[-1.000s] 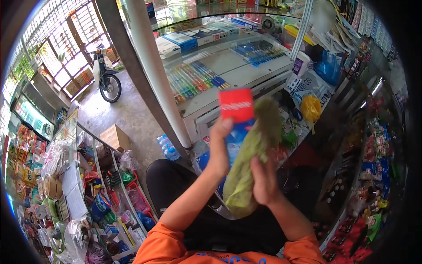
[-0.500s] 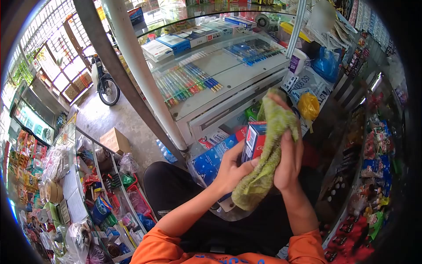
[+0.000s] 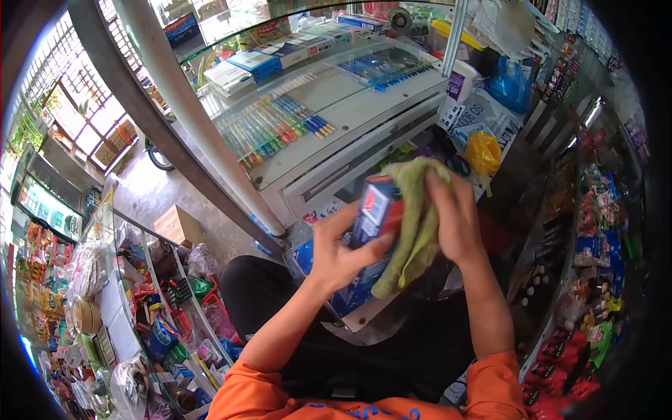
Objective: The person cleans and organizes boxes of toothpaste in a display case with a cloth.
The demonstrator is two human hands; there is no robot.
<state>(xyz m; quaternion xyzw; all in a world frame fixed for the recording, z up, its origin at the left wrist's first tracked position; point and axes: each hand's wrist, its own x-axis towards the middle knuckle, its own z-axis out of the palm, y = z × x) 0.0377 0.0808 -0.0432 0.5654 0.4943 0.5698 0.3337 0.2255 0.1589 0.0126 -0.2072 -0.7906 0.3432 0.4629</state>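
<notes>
My left hand (image 3: 337, 250) grips a red and dark-blue toothpaste box (image 3: 369, 213) from its left side, thumb across the near face. The box is tilted and slightly blurred. A fuzzy yellow-green cloth (image 3: 414, 231) lies against its right side and hangs down in folds. My right hand (image 3: 458, 218) is closed on this cloth, with fingers over its upper part. Both hands are above my lap, before the glass display case. Below my left hand, a blue package (image 3: 343, 302) shows in part; my arm and the box hide the rest.
A glass case (image 3: 318, 150) with rows of pens stands ahead, a white post (image 3: 199, 133) at its left. A yellow plastic bag (image 3: 483, 154) sits at its right. Shelves of packets (image 3: 595, 248) line the right; a cardboard box (image 3: 178, 225) stands on the floor at left.
The toothpaste box and my left hand have moved up and left. The cloth has shifted left and now drapes beside the box. The camera view has moved, so less of the motorbike shows.
</notes>
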